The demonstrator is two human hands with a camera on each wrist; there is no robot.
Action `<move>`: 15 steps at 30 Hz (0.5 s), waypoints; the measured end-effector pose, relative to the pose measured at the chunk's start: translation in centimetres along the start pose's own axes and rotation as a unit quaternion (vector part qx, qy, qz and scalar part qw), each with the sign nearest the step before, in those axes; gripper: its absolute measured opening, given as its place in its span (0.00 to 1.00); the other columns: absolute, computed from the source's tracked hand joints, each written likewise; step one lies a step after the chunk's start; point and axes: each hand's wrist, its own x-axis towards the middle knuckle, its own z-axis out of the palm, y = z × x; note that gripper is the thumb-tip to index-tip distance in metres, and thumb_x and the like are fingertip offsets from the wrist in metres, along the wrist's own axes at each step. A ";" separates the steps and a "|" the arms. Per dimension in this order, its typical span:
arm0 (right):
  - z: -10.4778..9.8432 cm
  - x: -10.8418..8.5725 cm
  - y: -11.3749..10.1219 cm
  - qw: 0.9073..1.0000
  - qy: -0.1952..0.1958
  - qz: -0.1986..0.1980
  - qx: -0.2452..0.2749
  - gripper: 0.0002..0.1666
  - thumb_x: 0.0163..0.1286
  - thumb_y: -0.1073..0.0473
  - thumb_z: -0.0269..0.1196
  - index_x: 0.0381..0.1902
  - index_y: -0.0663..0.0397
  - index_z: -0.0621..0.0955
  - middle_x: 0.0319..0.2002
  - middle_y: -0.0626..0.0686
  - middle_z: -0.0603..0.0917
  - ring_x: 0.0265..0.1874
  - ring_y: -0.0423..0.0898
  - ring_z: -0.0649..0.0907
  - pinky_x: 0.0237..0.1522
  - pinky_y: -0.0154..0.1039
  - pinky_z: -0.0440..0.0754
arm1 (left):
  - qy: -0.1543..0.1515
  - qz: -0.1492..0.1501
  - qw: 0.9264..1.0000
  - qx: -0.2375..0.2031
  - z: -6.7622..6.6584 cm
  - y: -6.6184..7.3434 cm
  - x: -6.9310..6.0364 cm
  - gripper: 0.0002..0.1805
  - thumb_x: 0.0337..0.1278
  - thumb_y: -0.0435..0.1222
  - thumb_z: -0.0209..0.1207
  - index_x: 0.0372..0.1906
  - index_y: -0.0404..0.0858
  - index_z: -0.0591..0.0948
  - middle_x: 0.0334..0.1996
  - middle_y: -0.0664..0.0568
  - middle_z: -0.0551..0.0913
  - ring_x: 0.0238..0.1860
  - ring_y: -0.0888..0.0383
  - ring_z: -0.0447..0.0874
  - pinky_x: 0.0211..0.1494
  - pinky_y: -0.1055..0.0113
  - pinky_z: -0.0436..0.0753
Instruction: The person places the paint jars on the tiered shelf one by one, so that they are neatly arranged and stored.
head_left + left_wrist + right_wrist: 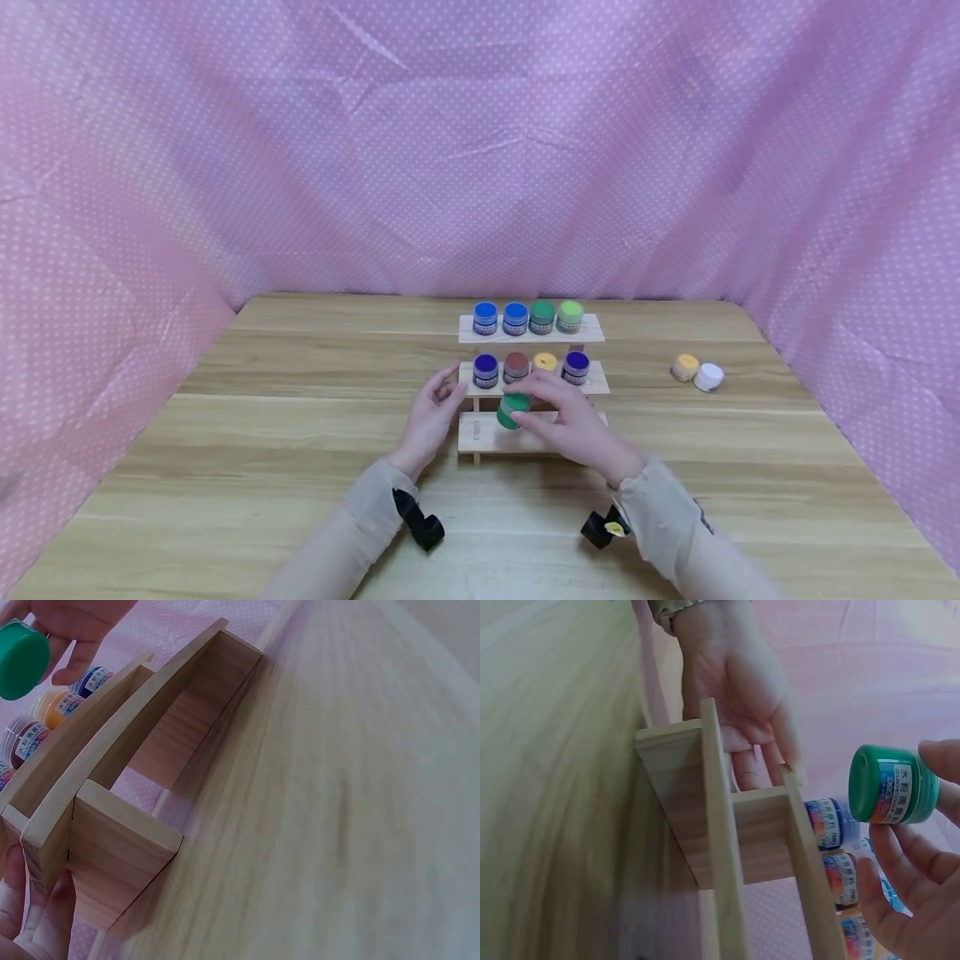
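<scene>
My right hand (567, 418) pinches a green paint jar (512, 412) between thumb and fingers, tilted above the bottom shelf of a three-tier wooden rack (497, 435). In the right wrist view the jar's printed label (895, 792) shows. At the rack's left end, my left hand (431, 414) holds the edge of a shelf with thumb and fingertips. The middle shelf bears two purple jars, a reddish-brown jar (516, 367) and a yellow jar (545, 362), partly behind my right hand. On the top shelf stand two blue jars, a dark green jar (542, 317) and a light green jar (570, 317).
To the right of the rack, an orange-yellow jar (685, 367) and a white jar (708, 377) stand side by side on the wooden table (300, 433). A pink dotted cloth (465, 167) hangs behind and at both sides.
</scene>
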 end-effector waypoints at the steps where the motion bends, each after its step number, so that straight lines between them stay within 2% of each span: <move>1: 0.2 0.0 0.1 1.000 -0.002 -0.001 0.002 0.18 0.65 0.59 0.63 0.53 0.51 0.81 0.45 0.43 0.79 0.46 0.39 0.75 0.50 0.46 0.80 | 0.000 0.000 1.000 0.000 0.0 0.0 0.0 0.27 0.64 0.33 0.55 0.67 0.37 0.67 0.35 0.51 0.80 0.38 0.57 0.79 0.37 0.75 0.76; 9: 1.6 0.0 0.3 0.999 -0.044 -0.008 0.004 0.18 0.66 0.57 0.62 0.54 0.49 0.80 0.46 0.45 0.79 0.45 0.39 0.77 0.50 0.41 0.79 | 0.001 0.013 1.000 -0.002 0.0 -0.3 -0.1 0.26 0.63 0.31 0.55 0.66 0.36 0.68 0.33 0.53 0.80 0.33 0.61 0.77 0.32 0.75 0.73; 15: 2.4 0.2 0.3 0.997 -0.070 -0.013 -0.030 0.19 0.66 0.57 0.62 0.54 0.52 0.80 0.46 0.46 0.79 0.44 0.40 0.77 0.49 0.41 0.78 | -0.003 0.011 1.000 0.000 0.0 -0.2 -0.1 0.26 0.65 0.33 0.55 0.67 0.36 0.67 0.35 0.51 0.81 0.34 0.64 0.77 0.36 0.75 0.76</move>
